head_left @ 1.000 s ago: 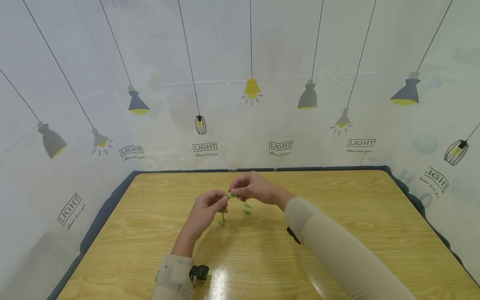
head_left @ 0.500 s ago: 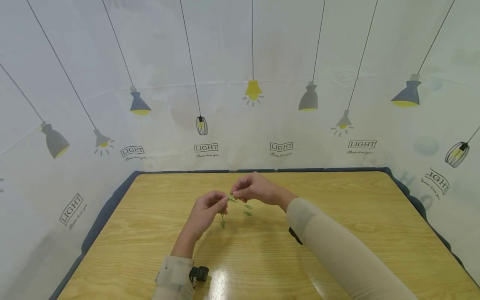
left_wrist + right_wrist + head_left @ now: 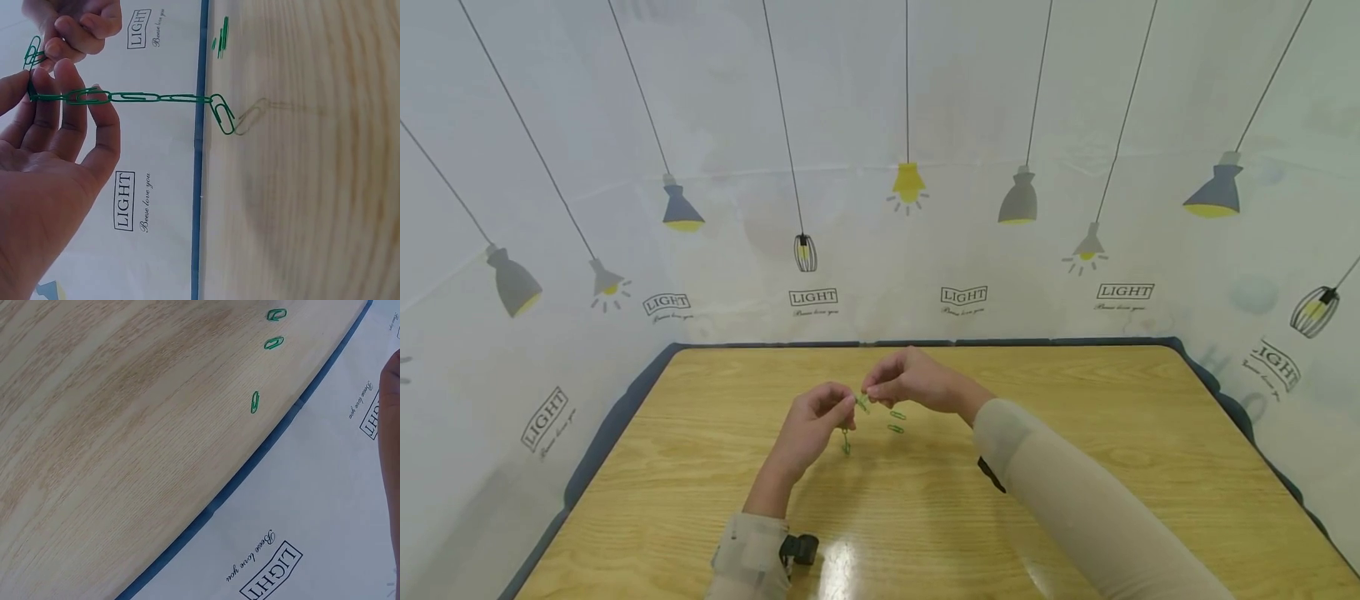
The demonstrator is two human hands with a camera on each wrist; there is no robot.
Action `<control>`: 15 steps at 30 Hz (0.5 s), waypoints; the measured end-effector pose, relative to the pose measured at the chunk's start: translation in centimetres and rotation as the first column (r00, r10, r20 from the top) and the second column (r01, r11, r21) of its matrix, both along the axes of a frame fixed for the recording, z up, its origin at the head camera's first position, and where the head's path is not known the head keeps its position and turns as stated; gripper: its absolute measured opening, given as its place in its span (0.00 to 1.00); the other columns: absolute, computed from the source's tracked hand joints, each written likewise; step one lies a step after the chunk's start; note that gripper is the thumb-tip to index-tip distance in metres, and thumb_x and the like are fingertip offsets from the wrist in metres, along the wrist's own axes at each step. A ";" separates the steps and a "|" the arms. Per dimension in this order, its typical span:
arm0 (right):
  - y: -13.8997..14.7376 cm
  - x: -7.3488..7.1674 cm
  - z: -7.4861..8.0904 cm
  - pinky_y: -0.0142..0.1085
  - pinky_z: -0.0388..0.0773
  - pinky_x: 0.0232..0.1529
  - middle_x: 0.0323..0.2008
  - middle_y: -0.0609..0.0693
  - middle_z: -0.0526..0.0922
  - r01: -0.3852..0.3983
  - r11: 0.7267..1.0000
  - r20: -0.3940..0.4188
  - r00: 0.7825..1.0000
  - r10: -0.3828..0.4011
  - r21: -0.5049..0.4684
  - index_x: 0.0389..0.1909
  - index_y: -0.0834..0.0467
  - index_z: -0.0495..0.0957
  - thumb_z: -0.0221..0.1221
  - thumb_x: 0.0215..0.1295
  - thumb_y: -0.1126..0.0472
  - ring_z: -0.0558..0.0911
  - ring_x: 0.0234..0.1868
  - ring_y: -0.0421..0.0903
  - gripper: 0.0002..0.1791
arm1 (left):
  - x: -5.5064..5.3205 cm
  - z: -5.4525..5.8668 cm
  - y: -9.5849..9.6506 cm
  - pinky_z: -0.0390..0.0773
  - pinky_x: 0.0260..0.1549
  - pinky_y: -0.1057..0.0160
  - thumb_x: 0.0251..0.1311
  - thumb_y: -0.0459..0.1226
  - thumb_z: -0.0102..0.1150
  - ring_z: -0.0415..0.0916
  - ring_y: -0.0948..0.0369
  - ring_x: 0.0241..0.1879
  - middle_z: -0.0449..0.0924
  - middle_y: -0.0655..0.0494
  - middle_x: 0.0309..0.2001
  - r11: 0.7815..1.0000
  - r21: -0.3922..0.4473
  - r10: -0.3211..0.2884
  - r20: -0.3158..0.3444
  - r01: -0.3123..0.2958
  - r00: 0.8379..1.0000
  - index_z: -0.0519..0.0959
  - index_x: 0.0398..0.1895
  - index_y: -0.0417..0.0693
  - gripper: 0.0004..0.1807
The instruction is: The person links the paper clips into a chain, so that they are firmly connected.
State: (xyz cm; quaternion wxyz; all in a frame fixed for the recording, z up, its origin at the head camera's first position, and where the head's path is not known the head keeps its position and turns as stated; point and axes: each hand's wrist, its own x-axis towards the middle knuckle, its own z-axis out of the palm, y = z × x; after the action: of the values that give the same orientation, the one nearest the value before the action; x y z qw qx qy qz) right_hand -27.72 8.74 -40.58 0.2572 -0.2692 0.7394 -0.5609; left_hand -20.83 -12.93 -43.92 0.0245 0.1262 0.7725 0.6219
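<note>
1. The left hand (image 3: 812, 425) pinches a green chain (image 3: 134, 97) of linked paper clips near its top, with the thumb on one side and the index finger on the other.
2. The other fingers of the left hand are bent gently and stand a little apart; the chain passes in front of them in the left wrist view.
3. From that pinch the chain hangs down over the table (image 3: 1037, 467), its lowest link tilted out of line with those above. Whether that link touches the wood, I cannot tell.
4. The right hand (image 3: 917, 381) is close beside the left, with its thumb and index fingertip brought together on a green clip (image 3: 31, 47) above the chain's pinched end. Its remaining fingers are curled in toward the palm.
5. The clip sticks up between the two hands, overlapping other wire there; exactly how the pieces join is too small to tell.
6. In the right wrist view only a strip of the right hand shows at the edge, so its grip cannot be read there.
7. Three loose clips (image 3: 274, 343) lie on the table, apart from one another, near its far edge. Two of them show in the head view, just below the right hand.
</note>
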 end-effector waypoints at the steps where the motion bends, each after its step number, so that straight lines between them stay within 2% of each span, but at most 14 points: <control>1: 0.0 0.0 0.0 0.44 0.81 0.45 0.38 0.59 0.84 0.000 1.000 -0.001 1.000 0.000 -0.003 0.41 0.60 0.83 0.62 0.67 0.61 0.77 0.32 0.45 0.08 | 0.0 0.0 0.0 0.80 0.46 0.59 0.70 0.46 0.54 0.79 0.56 0.34 0.78 0.44 0.33 1.000 -0.005 0.004 -0.001 -0.004 1.000 0.78 0.44 0.42 0.15; 8: -0.4 0.1 -0.2 0.40 0.80 0.40 0.33 0.51 0.83 -0.013 1.000 -0.032 0.999 0.013 -0.011 0.41 0.59 0.83 0.61 0.67 0.59 0.76 0.31 0.46 0.08 | 0.0 0.0 0.2 0.80 0.45 0.59 0.71 0.45 0.53 0.78 0.55 0.34 0.78 0.46 0.31 1.000 0.000 0.018 0.021 -0.018 1.000 0.77 0.44 0.42 0.14; 15: -0.6 0.3 -0.1 0.40 0.80 0.39 0.34 0.52 0.81 0.046 0.999 -0.079 0.996 -0.046 -0.002 0.41 0.56 0.83 0.60 0.69 0.58 0.76 0.32 0.46 0.07 | 0.1 0.1 0.2 0.81 0.46 0.58 0.72 0.45 0.51 0.78 0.54 0.33 0.77 0.48 0.32 0.999 0.034 -0.005 0.038 0.004 0.999 0.74 0.47 0.35 0.19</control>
State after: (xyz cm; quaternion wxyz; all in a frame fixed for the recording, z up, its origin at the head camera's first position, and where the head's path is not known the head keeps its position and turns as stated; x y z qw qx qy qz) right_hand -27.44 8.11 -40.67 0.2148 -0.2742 0.7550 -0.5555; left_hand -20.70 -12.71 -43.80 0.0384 0.1167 0.7608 0.6372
